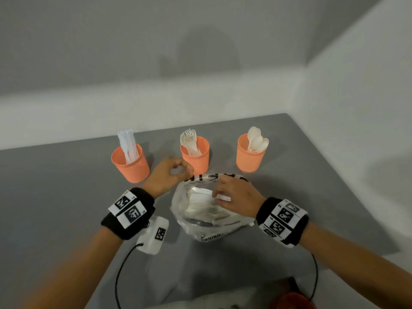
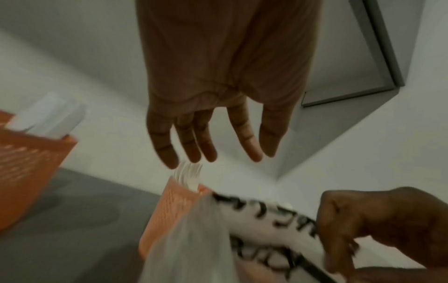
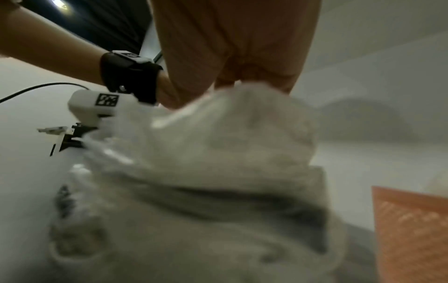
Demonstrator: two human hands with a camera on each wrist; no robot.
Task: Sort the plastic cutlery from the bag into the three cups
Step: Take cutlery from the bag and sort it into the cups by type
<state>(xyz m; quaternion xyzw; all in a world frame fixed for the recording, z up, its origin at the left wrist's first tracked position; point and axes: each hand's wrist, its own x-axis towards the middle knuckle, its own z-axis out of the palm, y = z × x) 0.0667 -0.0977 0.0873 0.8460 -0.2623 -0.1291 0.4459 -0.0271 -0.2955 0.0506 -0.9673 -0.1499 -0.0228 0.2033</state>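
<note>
Three orange cups stand in a row: the knife cup [image 1: 130, 163] on the left, the fork cup [image 1: 197, 158] in the middle, the spoon cup [image 1: 249, 155] on the right. A clear plastic bag [image 1: 207, 217] with black print lies in front of them, with white cutlery inside. My left hand [image 1: 176, 171] hovers beside the fork cup [image 2: 174, 210]; its fingers [image 2: 208, 149] are straight and hold nothing. My right hand [image 1: 225, 192] reaches into the bag's mouth and pinches a white cutlery piece [image 1: 223, 198]; its kind is unclear. The bag [image 3: 206, 162] hides those fingers in the right wrist view.
The grey table [image 1: 55, 197] meets white walls at the back and right. A white sensor box [image 1: 153, 237] with a black cable hangs under my left wrist. Something red [image 1: 292, 302] sits at the near edge.
</note>
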